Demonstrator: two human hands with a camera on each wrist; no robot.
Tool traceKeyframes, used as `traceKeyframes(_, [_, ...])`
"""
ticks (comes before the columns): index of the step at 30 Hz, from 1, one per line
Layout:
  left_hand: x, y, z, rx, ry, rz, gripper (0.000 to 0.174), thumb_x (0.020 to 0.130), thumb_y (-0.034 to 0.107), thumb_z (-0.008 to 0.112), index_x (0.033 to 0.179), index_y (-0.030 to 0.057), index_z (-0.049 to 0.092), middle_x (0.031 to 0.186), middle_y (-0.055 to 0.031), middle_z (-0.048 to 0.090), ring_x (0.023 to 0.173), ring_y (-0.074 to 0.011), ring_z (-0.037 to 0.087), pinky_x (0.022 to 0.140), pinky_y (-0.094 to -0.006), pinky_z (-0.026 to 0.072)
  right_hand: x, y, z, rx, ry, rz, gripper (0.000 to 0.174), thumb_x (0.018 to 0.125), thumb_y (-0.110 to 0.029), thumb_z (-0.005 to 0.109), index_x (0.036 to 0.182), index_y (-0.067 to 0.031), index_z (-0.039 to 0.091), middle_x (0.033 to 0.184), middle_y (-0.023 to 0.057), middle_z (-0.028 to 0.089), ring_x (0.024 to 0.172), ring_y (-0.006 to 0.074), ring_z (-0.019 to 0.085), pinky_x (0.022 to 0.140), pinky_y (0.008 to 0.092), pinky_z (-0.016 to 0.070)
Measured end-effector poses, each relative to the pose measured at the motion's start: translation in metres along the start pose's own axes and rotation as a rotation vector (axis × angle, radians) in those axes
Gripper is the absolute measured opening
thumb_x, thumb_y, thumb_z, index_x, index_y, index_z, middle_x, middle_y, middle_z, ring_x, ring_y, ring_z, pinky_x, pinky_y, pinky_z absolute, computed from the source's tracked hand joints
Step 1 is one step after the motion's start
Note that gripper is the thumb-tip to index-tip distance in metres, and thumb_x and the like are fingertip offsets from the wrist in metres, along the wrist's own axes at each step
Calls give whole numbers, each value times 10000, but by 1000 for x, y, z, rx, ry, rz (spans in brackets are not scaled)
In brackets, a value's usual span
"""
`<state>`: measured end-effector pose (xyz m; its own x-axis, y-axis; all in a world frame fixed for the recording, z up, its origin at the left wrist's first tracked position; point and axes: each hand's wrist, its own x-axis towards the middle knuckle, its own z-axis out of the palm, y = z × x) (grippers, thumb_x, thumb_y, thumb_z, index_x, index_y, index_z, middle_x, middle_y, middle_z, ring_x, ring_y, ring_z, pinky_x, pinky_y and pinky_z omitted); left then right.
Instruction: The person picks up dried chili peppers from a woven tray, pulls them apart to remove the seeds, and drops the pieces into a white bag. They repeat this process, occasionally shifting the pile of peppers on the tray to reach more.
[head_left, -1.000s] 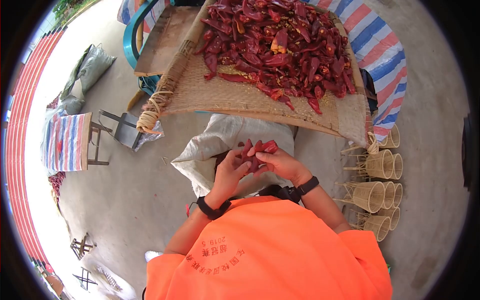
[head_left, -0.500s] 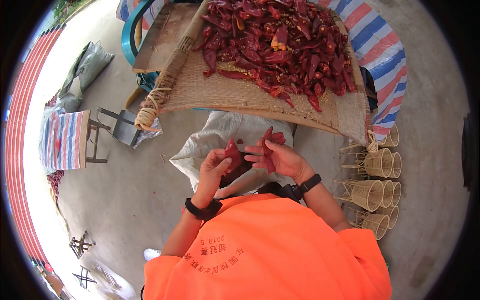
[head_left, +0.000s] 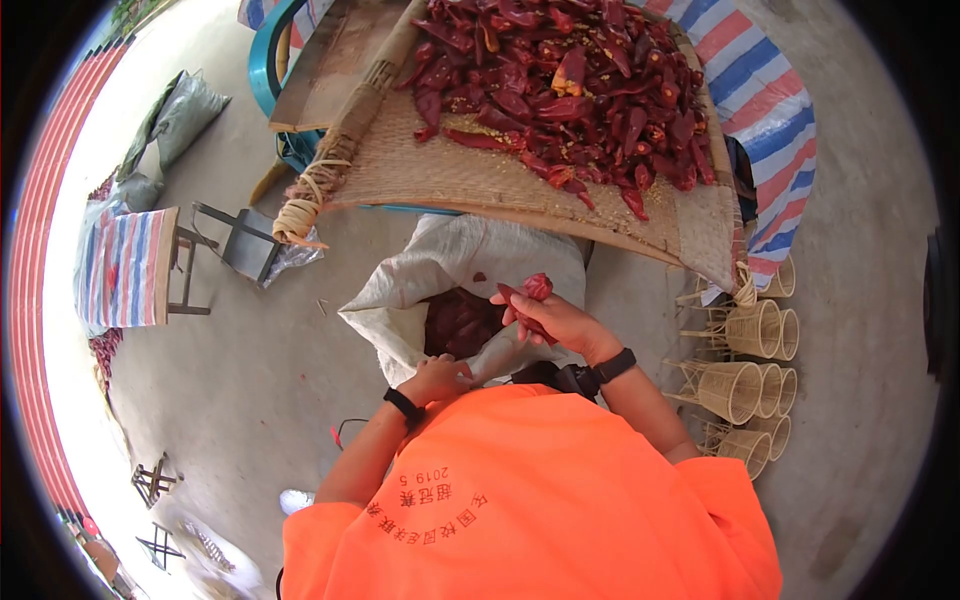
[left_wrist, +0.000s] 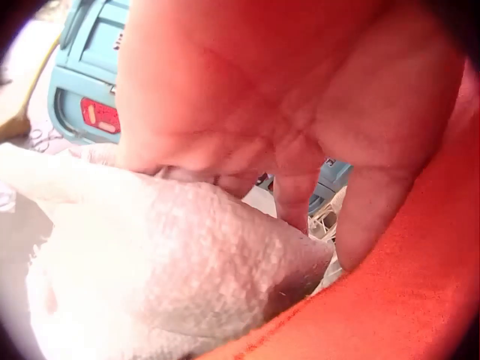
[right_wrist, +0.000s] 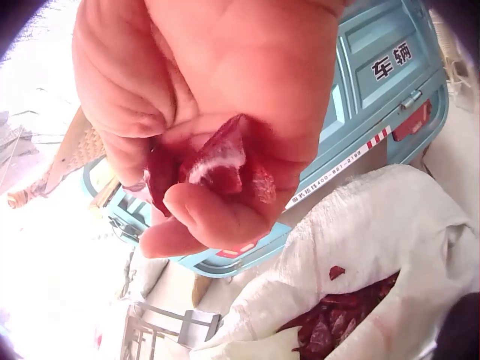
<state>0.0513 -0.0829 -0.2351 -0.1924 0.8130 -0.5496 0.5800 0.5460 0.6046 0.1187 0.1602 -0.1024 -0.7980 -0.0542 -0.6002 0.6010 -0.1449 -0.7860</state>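
My right hand (head_left: 560, 322) holds pieces of red chili pepper (right_wrist: 219, 159) in its curled fingers, over the right side of a white woven sack (head_left: 395, 268). A pale edge shows on one torn piece. My left hand (head_left: 438, 380) is at the sack's near rim, close to the orange shirt (head_left: 520, 500). In the left wrist view its fingers (left_wrist: 298, 196) reach behind the fold of the sack, with the thumb on the near side and some fingertips hidden. Dark red peppers (head_left: 460, 322) lie inside the sack's mouth, and a small red scrap (head_left: 480, 277) sticks to its inner wall.
A woven tray (head_left: 400, 165) heaped with red peppers and yellow seeds stands beyond the sack. Wicker baskets (head_left: 735, 390) stand in rows at right. At left are a folding chair (head_left: 250, 245) and a stool (head_left: 160, 270) with striped cloth. A teal vehicle panel (right_wrist: 375, 90) is behind.
Both hands worked together on the peppers, then parted. The left hand has come down to the near rim, and its pepper piece is out of sight. The right hand keeps its pieces.
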Motion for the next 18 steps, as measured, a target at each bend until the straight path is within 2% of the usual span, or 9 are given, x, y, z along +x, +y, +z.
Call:
traceKeyframes(3, [-2,4,4,-59,44,11,446,877,498,566,1063,101,649,991,-159,669,969,-355,632,832,-418,489,1,-1,3,-146,14,-20,446,1014,-406,428,1330,-103,514,896,-13,595,665,55,519,577,205,424])
traceKeyframes(6, [-4,10,-1,-217,-28,-69,391,877,443,584,1030,90,654,942,-168,685,943,-348,649,814,-427,493,7,8,5,-273,1,-67,479,1007,-451,409,1336,-120,516,846,5,573,675,80,528,617,245,446])
traceKeyframes(7, [-5,7,4,-180,-19,-51,381,875,439,585,1014,90,653,942,-169,686,931,-348,651,809,-432,493,9,13,6,-307,-7,-82,492,1003,-472,404,1333,-126,522,824,16,564,680,91,534,630,263,455])
traceKeyframes(10, [-9,9,7,-116,2,-1,341,872,413,585,960,90,650,917,-171,686,887,-354,657,791,-447,494,13,19,14,-584,13,-79,459,1004,-439,396,1349,-154,499,830,92,618,725,199,610,689,354,490])
traceKeyframes(13, [-23,20,-1,-139,19,55,274,874,356,577,902,92,645,840,-166,683,821,-364,661,778,-451,494,11,17,21,-796,81,-96,430,998,-416,390,1334,-170,495,915,165,665,842,338,644,742,434,494])
traceKeyframes(16, [-31,16,1,-102,57,143,205,868,293,568,866,101,640,775,-150,677,765,-352,667,780,-443,490,14,16,21,-888,115,-30,427,990,-409,389,1300,-139,503,1017,189,667,950,405,618,771,464,490])
traceKeyframes(18, [-34,11,7,-21,96,210,166,860,255,563,854,106,636,746,-139,672,745,-337,671,786,-439,485,17,23,18,-966,130,-64,417,987,-406,394,1265,-119,516,1011,185,668,943,402,621,769,459,492])
